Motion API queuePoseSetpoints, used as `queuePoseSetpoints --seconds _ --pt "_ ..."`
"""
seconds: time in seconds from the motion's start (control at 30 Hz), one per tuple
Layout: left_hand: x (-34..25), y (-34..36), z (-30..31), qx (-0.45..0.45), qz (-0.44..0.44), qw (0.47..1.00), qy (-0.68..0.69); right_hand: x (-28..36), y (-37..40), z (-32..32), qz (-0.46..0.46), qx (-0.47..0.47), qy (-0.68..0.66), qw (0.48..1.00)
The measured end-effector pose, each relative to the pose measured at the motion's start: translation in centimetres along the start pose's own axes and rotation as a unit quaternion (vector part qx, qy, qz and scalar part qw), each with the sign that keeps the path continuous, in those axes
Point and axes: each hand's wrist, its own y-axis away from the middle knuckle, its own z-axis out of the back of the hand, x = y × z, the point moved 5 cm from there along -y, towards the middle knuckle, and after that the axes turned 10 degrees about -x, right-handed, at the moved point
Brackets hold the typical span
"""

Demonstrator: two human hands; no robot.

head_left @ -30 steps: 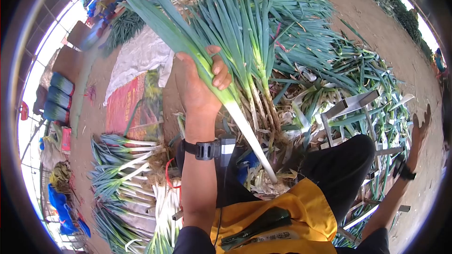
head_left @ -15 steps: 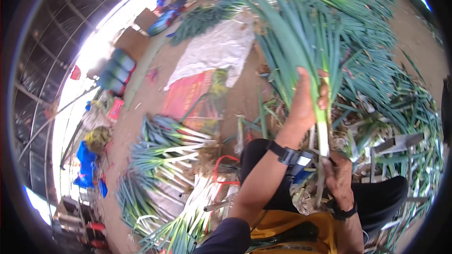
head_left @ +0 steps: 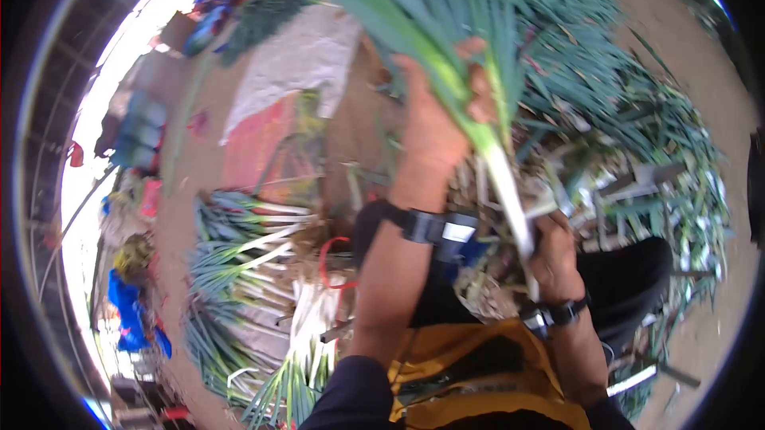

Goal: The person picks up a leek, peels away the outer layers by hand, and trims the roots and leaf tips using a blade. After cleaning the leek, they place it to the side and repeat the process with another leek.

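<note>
Right hand (head_left: 554, 259), come in from the side, is gripping the white lower end of the long green-leaved leek (head_left: 502, 183) above the lap (head_left: 629, 270), left hand (head_left: 434, 123) clasping higher up; stripping seemingly proceeding, needing a steady downward pull.

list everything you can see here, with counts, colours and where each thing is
held leek: one, green leaves and white shank, centre
loose leek pile: many, green, top and right, on the ground
leek bundles: several, green and white, left of centre
white sheet: one, white, upper left, on the ground
red sheet: one, red, just below the white sheet
red cord: one, red, beside the bundles
blue cloth: one, blue, far left, blurred
metal frame: one, grey, right, among the leaves
apron: one, yellow, bottom centre, on the person
left hand: one, black wristband, closed on the held leek where green meets white
right hand: one, black wristband, closed on its white lower end
</note>
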Motion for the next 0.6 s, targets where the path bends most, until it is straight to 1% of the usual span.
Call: queuePoseSetpoints --seconds 0.07,0.1,0.17,0.2,0.27,0.33,0.37,0.4,0.43,0.47,0.5,0.53,0.6 --pt "-0.5 0.1 0.0 -0.011 -0.039 0.999 -0.029 -0.5 -0.4 0.4 -0.008 0.004 -0.060 0.998" --pt "-0.2 -0.1 0.2 -0.003 -0.022 1.000 -0.015 -0.2 -0.1 0.0 -0.015 0.018 -0.080 0.997" --pt "-0.6 -0.2 0.6 0.011 -0.061 0.998 -0.020 0.3 0.1 -0.5 -0.007 0.008 -0.121 0.993" --pt "-0.9 -0.5 1.2 0.015 -0.055 0.998 -0.014 0.6 0.1 -0.8 -0.011 0.015 -0.142 0.990" --pt "-1.5 -1.1 2.9 -0.019 -0.042 0.998 -0.035 1.3 0.5 -1.0 -0.021 0.011 -0.152 0.988" --pt "-2.7 -0.9 3.6 -0.020 -0.049 0.998 -0.036 1.8 1.3 -1.5 -0.066 0.107 -0.221 0.967" --pt "-3.3 -0.9 4.2 -0.020 -0.046 0.999 0.005 2.5 2.0 -1.6 -0.076 0.109 -0.232 0.964" --pt "-3.7 -0.9 4.6 -0.020 -0.044 0.998 0.046 2.9 2.3 -1.2 -0.075 0.107 -0.232 0.964" --pt "-4.3 -0.7 4.5 -0.020 -0.065 0.995 0.069 3.7 2.8 -0.6 -0.051 0.157 -0.219 0.962" --pt "-4.7 -0.6 4.6 -0.020 -0.063 0.995 0.071 4.4 3.5 0.0 -0.028 0.207 -0.205 0.956" --pt "-5.3 -0.4 4.7 -0.018 -0.068 0.992 0.105 5.2 4.2 0.8 -0.005 0.209 -0.171 0.963" --pt "-5.9 -0.4 5.0 -0.016 -0.072 0.988 0.138 6.3 5.2 1.2 0.017 0.241 -0.159 0.957" --pt "-7.0 -0.3 6.0 -0.030 -0.079 0.984 0.159 7.5 6.5 3.7 0.023 0.217 -0.118 0.969"
